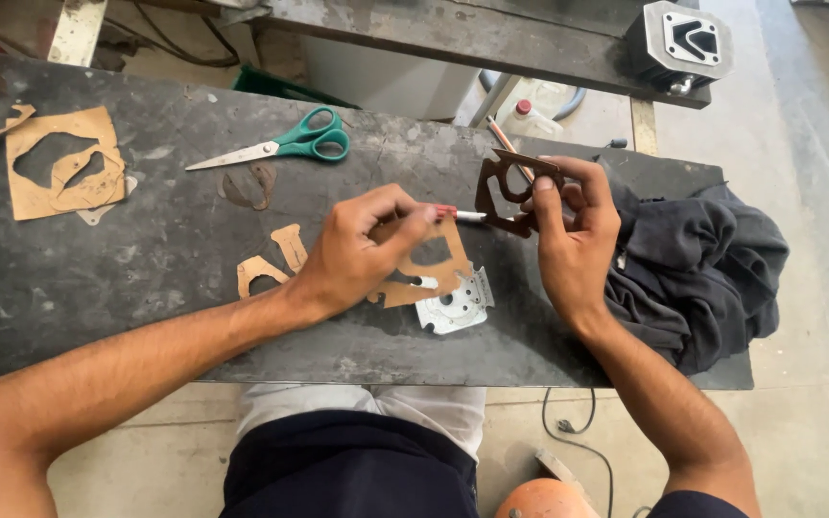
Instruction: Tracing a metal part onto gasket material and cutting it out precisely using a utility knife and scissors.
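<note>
- Pinched between thumb and fingers of right hand [573, 240]: dark cut-out gasket [510, 192], raised above dark workbench [146, 259].
- Closed around a small red-tipped tool [458, 214]: left hand [357, 254], tip aimed at gasket edge.
- Lying under left hand: tan gasket paper [434, 264], partly over a metal plate [453, 307] (both near bench front).
- Farther off: green scissors [280, 144], cut cardboard sheet [59, 163], dark cloth [702, 269] beside right wrist.
- Both forearms extended from below, wrists bent inward.

one scissors [280, 144], one dark cloth [702, 269]
</note>
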